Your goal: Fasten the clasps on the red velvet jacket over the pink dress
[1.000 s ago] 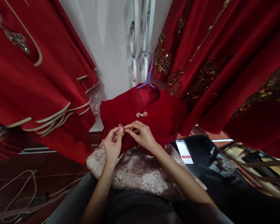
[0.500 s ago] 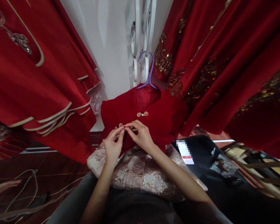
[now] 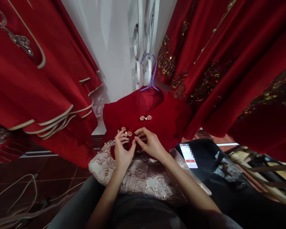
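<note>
"Two hands, on what?"

"Both on a red jacket, hung on a purple hanger, hem on a brocade cushion."

"Grips?"

"Left hand pinches cloth just under the lower pearl clasp. Right hand curls on the flap beside it; clenched or not, I cannot tell."

"Clasp's lie?"

"Crosswise, left to right, touching the left fingertips; left is nearer."

- red top hangs on purple hanger, upper clasp below its collar
- L hand pinches red top's fabric just below lower clasp
- R hand: fingertips on red top, beside lower clasp
- brocade cloth under red top's hem
</note>
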Action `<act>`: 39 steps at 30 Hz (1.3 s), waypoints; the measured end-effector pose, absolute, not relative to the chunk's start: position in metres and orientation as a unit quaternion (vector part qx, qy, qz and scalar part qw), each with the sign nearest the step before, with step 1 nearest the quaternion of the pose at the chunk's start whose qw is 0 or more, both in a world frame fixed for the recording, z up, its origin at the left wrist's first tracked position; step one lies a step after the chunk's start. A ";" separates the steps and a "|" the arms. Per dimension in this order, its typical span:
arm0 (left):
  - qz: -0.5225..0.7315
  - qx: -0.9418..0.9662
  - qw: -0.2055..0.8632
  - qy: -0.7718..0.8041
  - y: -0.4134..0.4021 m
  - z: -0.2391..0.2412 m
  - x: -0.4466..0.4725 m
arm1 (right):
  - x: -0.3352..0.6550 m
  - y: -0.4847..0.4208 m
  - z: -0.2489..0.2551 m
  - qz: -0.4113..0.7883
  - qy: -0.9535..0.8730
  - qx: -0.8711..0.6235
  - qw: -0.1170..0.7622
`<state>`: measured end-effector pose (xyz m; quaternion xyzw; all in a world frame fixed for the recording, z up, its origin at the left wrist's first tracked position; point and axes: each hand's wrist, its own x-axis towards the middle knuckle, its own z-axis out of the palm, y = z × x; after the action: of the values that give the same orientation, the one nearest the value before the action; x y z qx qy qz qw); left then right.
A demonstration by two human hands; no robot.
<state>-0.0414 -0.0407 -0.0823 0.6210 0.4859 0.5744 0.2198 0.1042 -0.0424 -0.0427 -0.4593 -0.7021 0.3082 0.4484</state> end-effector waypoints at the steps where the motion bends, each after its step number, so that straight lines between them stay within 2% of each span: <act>1: 0.557 0.639 0.200 0.493 -0.045 -0.087 -0.038 | 0.110 -0.044 -0.046 0.300 -0.707 -0.487 0.416; 5: 0.486 0.689 0.158 0.513 -0.054 -0.097 -0.031 | 0.130 -0.046 -0.058 0.269 -0.720 -0.586 0.255; 9: 0.431 0.718 0.127 0.532 -0.052 -0.094 -0.038 | 0.132 -0.044 -0.059 0.280 -0.694 -0.639 0.176; 13: 0.363 0.732 0.071 0.572 -0.047 -0.093 -0.055 | 0.114 -0.047 -0.063 0.285 -0.694 -0.632 0.193; 18: 0.280 0.748 0.176 0.575 -0.037 -0.096 -0.074 | 0.084 -0.050 -0.086 0.175 -0.677 -0.677 0.231; 21: 0.277 0.759 0.244 0.537 -0.033 -0.095 -0.082 | 0.079 -0.047 -0.097 0.159 -0.680 -0.667 0.258; 25: 0.296 0.748 0.331 0.494 -0.029 -0.093 -0.093 | 0.095 -0.040 -0.091 0.214 -0.691 -0.641 0.258; 31: 0.286 0.743 0.344 0.499 -0.030 -0.081 -0.102 | 0.126 -0.037 -0.072 0.297 -0.709 -0.624 0.138; 39: 0.267 0.758 0.268 0.531 -0.039 -0.061 -0.088 | 0.151 -0.031 -0.063 0.357 -0.701 -0.571 0.235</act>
<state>-0.0881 -0.0391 -0.0612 0.7581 0.5313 0.2669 0.2680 0.1508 -0.0312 -0.0628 -0.5707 -0.7013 0.3570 0.2347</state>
